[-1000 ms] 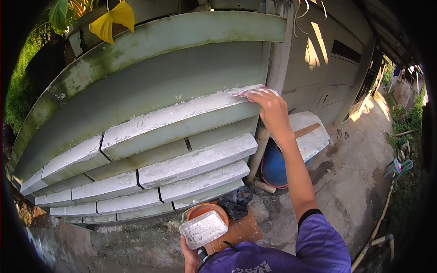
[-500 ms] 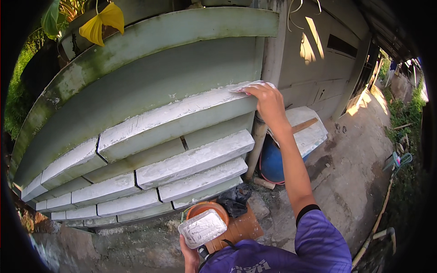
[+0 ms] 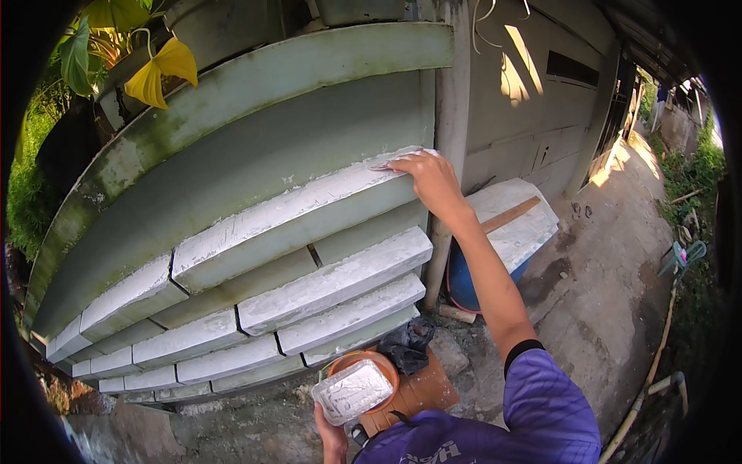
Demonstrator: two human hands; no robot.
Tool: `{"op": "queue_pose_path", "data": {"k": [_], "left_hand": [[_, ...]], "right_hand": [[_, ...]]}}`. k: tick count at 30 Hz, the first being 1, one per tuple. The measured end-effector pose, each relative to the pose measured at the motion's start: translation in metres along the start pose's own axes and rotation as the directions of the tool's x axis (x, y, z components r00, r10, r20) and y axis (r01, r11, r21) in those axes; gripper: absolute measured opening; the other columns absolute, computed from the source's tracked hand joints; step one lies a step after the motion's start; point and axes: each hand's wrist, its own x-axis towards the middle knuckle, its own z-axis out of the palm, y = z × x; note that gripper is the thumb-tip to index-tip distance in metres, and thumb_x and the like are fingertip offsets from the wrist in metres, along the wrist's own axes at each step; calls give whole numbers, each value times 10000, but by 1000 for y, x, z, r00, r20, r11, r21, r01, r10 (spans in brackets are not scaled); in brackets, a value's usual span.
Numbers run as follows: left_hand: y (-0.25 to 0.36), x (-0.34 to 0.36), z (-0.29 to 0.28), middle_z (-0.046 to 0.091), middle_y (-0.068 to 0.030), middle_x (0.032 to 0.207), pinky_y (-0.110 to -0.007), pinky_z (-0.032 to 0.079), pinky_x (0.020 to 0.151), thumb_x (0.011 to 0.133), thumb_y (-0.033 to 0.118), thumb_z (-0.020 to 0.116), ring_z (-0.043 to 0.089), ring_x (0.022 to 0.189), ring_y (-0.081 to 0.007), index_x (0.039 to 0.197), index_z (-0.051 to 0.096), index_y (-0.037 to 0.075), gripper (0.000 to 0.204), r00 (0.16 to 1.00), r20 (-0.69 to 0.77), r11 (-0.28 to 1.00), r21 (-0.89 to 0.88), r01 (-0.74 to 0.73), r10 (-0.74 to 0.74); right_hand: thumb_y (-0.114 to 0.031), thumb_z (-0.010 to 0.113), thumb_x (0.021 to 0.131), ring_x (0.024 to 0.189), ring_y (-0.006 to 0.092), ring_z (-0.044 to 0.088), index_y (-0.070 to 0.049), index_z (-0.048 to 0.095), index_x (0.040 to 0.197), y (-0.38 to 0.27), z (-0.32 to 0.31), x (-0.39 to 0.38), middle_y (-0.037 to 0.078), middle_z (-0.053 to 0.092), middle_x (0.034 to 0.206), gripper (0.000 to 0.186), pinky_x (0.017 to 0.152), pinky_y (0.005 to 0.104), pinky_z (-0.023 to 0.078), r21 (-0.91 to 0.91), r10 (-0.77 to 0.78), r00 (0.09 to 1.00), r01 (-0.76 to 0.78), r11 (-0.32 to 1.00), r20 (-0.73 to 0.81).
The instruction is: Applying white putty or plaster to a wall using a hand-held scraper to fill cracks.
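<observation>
My right hand (image 3: 423, 176) grips a thin, pinkish applicator (image 3: 384, 166) smeared with white, touching the right end of the topmost white-coated ledge (image 3: 255, 209) on a mossy green stepped wall (image 3: 325, 108). Lower stepped ledges (image 3: 332, 274) also carry white coating. My left hand (image 3: 328, 425) holds a rectangular tray (image 3: 352, 393) of white paste over an orange basin (image 3: 390, 367). The applicator is partly hidden by my fingers.
A black plastic bag (image 3: 406, 344) and brown board (image 3: 429, 387) lie below. A blue barrel (image 3: 475, 286) under a pale panel (image 3: 510, 201) stands beside a post (image 3: 452, 108). Yellow leaves (image 3: 158, 73) hang upper left. A concrete path (image 3: 610, 232) runs right, edged by plants, poles and pipes.
My right hand, on the applicator, has slid left along the top ledge. The view has shifted slightly; my left hand still holds the tray.
</observation>
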Motion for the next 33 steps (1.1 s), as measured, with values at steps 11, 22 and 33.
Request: {"op": "queue_pose_path", "data": {"k": [11,22,33], "left_hand": [[-7,9,-13,630,-28,1333,-438,485,951,1023,567,388,611,1199,-219,1399,529,152,577,999,-3,999,-11,-32,32],[-6,6,-10,627,-34,1341,-438,487,969,1021,567,395,612,1211,-226,1406,523,144,586,999,-20,1000,-4,-24,24],[0,-6,-17,625,-35,1332,-455,464,993,1014,576,401,597,1222,-228,1405,523,146,594,998,-57,999,-35,-8,6]], "right_hand": [[138,563,761,1015,289,644,-60,743,1041,6,-14,5,90,726,1047,387,902,439,505,20,36,999,-35,999,-37],[148,579,706,1015,307,636,-32,736,1006,0,16,33,113,721,1007,383,900,437,498,-46,-16,997,19,999,79],[109,579,760,971,277,652,-67,753,1009,-37,-28,-30,79,734,973,351,903,429,497,-114,-25,999,21,993,-31]]}}
